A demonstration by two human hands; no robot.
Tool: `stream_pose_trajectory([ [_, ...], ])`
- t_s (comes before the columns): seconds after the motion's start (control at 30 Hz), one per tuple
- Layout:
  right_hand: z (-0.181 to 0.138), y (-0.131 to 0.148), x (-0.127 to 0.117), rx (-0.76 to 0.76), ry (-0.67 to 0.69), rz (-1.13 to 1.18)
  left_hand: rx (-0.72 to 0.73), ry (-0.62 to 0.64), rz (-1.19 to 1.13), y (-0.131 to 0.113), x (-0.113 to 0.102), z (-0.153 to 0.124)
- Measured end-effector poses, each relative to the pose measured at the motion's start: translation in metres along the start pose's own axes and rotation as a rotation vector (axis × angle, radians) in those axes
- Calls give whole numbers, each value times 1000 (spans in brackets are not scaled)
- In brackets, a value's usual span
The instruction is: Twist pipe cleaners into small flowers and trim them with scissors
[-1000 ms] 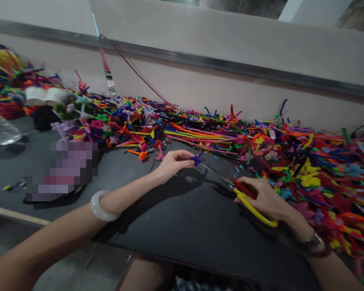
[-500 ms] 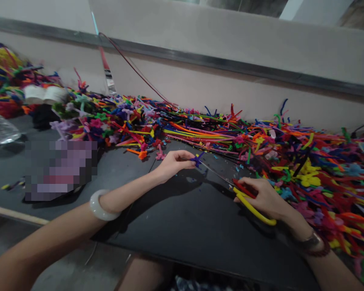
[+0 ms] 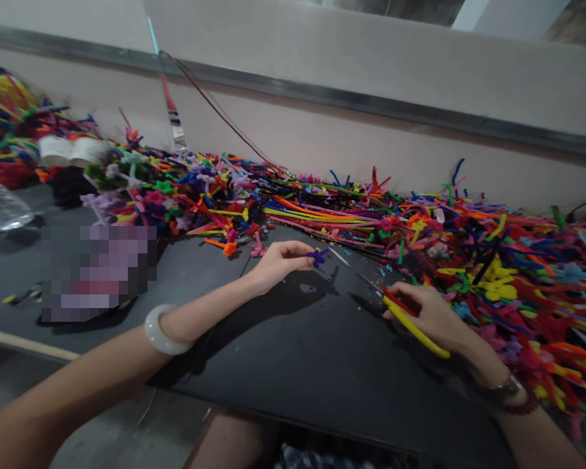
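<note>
My left hand (image 3: 278, 262) pinches a small purple pipe-cleaner flower (image 3: 317, 258) just above the dark table (image 3: 293, 352). A white bangle (image 3: 160, 330) sits on that wrist. My right hand (image 3: 432, 319) grips scissors (image 3: 400, 312) with red and yellow handles. Their thin blades point up-left toward the purple flower, and the tip lies a short way to the right of it. A dark watch band shows on my right wrist.
A long heap of colourful pipe cleaners and twisted flowers (image 3: 420, 247) runs along the wall from far left to right. A clear plastic container (image 3: 0, 208) and white rolls (image 3: 71, 151) stand at the left. A blurred patch (image 3: 97, 273) lies left of my arm.
The scissors have drawn back to the right, away from the purple flower. My right hand shifted slightly right and down. My left hand holds still.
</note>
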State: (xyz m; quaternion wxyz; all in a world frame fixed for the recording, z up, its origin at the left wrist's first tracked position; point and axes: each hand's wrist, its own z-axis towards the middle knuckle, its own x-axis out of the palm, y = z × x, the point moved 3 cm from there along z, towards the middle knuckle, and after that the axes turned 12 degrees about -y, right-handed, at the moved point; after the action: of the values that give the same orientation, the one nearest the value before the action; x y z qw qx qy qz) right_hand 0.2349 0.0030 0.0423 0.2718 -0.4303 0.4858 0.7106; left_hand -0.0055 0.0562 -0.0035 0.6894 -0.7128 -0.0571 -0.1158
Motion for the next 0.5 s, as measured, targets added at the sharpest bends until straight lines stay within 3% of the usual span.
stream_pose_trajectory([
  [0.3, -12, 0, -11, 168, 208, 180, 122, -3, 79, -7, 0, 0],
  [0.5, -10, 9, -6, 165, 314, 192, 191, -8, 164, -13, 1, -4],
])
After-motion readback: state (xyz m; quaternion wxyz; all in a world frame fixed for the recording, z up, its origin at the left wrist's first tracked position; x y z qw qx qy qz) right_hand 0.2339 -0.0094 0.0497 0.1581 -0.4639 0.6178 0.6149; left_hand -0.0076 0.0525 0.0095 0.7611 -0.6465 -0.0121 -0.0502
